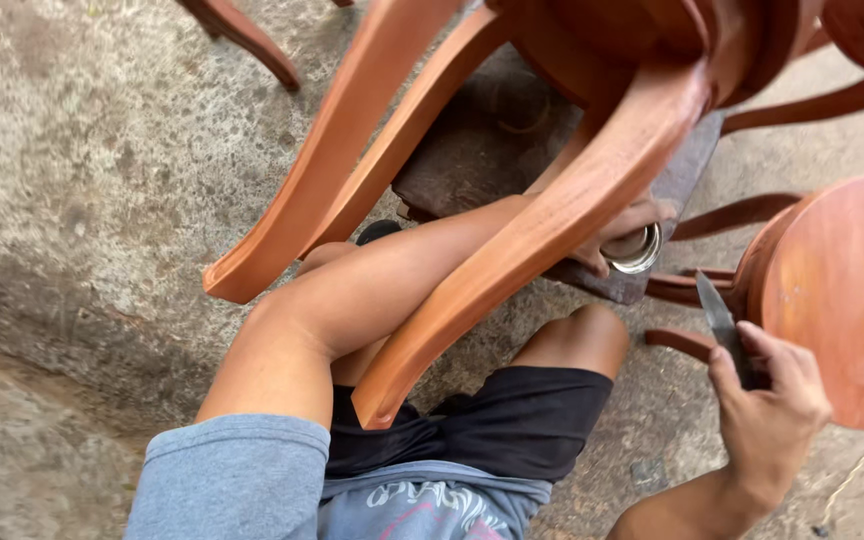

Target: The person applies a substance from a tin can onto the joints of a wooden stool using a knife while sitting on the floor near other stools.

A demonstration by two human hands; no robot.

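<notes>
There were two hands [767, 395] [622, 235], one knife [720, 318], one tin [637, 250], one slab [472, 160], one round stool top [842, 290] and several curved wooden legs [522, 250].

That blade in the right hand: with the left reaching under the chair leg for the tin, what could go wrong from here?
1. The right hand holds the blade tip-up, close to the round wooden stool; a slip might nick the finished wood or a finger.
2. The left hand grips the small metal tin behind the curved chair leg, partly hidden; it could tip.
3. The bare knee sits near the blade.
</notes>
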